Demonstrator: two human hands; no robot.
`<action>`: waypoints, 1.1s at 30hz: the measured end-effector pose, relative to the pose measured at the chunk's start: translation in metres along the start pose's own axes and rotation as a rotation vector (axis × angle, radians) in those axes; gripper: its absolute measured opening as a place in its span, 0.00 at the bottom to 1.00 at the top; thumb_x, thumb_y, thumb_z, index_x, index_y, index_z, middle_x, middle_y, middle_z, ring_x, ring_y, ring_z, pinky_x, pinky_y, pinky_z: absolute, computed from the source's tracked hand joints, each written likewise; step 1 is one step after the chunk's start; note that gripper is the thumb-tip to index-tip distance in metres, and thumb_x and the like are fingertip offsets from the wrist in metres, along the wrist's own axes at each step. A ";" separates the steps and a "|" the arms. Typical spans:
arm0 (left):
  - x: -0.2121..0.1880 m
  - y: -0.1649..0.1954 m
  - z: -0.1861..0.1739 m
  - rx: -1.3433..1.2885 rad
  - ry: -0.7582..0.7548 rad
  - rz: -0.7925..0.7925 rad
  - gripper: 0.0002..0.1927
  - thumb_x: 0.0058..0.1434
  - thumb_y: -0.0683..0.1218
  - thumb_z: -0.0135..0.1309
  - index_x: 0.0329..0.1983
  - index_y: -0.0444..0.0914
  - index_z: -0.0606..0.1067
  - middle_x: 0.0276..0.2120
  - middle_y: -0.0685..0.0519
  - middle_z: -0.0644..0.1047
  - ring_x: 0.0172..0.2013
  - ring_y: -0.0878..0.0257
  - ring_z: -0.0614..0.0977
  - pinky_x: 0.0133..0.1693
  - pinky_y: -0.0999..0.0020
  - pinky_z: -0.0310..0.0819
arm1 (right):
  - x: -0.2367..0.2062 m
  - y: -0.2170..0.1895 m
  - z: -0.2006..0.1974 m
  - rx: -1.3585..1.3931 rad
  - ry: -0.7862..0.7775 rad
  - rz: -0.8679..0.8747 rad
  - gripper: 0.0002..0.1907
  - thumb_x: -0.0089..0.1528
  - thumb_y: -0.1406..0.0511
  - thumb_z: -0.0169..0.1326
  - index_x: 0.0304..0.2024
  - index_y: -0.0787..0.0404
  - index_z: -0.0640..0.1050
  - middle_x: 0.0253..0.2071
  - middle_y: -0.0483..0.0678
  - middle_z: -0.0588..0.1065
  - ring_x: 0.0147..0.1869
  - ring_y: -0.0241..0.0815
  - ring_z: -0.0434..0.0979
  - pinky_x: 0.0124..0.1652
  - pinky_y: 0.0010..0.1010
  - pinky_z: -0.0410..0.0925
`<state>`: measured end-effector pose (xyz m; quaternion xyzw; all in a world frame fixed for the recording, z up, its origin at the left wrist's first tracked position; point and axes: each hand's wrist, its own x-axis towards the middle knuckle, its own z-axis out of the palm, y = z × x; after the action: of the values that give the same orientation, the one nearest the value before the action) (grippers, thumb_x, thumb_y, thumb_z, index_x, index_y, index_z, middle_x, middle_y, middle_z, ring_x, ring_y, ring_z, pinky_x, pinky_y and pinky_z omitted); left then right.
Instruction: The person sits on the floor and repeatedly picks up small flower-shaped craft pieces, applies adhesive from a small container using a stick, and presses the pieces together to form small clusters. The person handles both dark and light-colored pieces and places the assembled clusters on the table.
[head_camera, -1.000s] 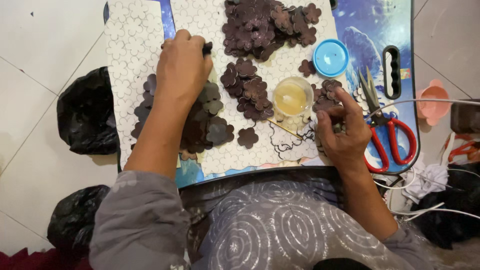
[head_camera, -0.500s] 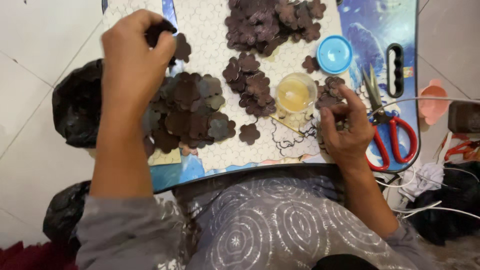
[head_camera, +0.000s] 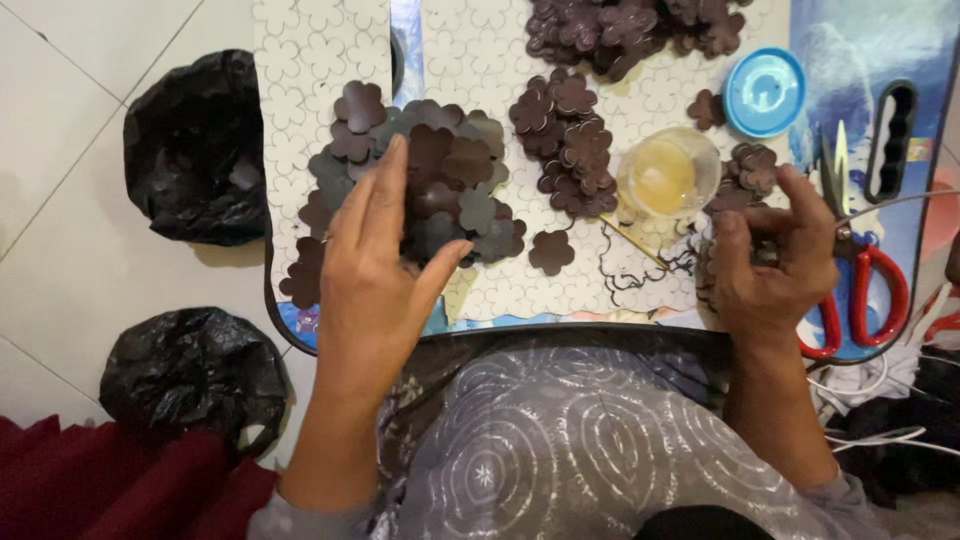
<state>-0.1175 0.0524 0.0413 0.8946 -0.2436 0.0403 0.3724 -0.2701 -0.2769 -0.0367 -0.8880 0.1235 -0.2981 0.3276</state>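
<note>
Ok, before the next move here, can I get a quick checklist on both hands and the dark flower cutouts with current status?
1. Left hand flat over the near pile of flower cutouts, fingers spread: ok.
2. Left hand gripping a piece: cannot tell.
3. Right hand pinching cutouts by the glue cup: ok.
4. Glue cup upright and open, blue lid beside it: ok.
5. Scissors lying apart from the right hand's fingers: ok.
6. Single flower cutout lying loose on the white sheet: ok.

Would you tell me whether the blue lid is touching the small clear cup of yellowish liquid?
Apart. The head view shows a strip of white patterned sheet between the blue lid and the clear cup.
</note>
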 end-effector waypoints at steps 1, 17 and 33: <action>-0.004 -0.002 0.001 -0.001 0.019 -0.028 0.42 0.55 0.48 0.71 0.70 0.33 0.66 0.61 0.39 0.72 0.60 0.42 0.74 0.60 0.52 0.69 | 0.000 0.002 0.001 0.011 0.000 -0.002 0.25 0.75 0.75 0.62 0.72 0.67 0.68 0.41 0.52 0.80 0.43 0.35 0.81 0.46 0.21 0.72; -0.025 -0.013 0.009 -0.155 0.158 -0.164 0.13 0.63 0.38 0.65 0.49 0.36 0.77 0.46 0.47 0.78 0.47 0.54 0.82 0.49 0.63 0.76 | -0.004 0.017 0.007 0.015 -0.016 0.011 0.26 0.75 0.75 0.59 0.73 0.71 0.66 0.46 0.55 0.79 0.43 0.35 0.77 0.47 0.21 0.73; -0.046 -0.056 0.019 -1.239 0.153 -0.554 0.31 0.71 0.33 0.37 0.78 0.33 0.56 0.63 0.41 0.75 0.45 0.65 0.82 0.46 0.73 0.79 | -0.010 0.024 0.007 0.015 -0.044 0.006 0.25 0.77 0.75 0.57 0.74 0.71 0.64 0.44 0.55 0.79 0.42 0.37 0.78 0.45 0.22 0.71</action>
<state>-0.1337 0.0920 -0.0202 0.5402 0.0431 -0.1404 0.8286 -0.2743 -0.2867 -0.0614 -0.8916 0.1166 -0.2784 0.3376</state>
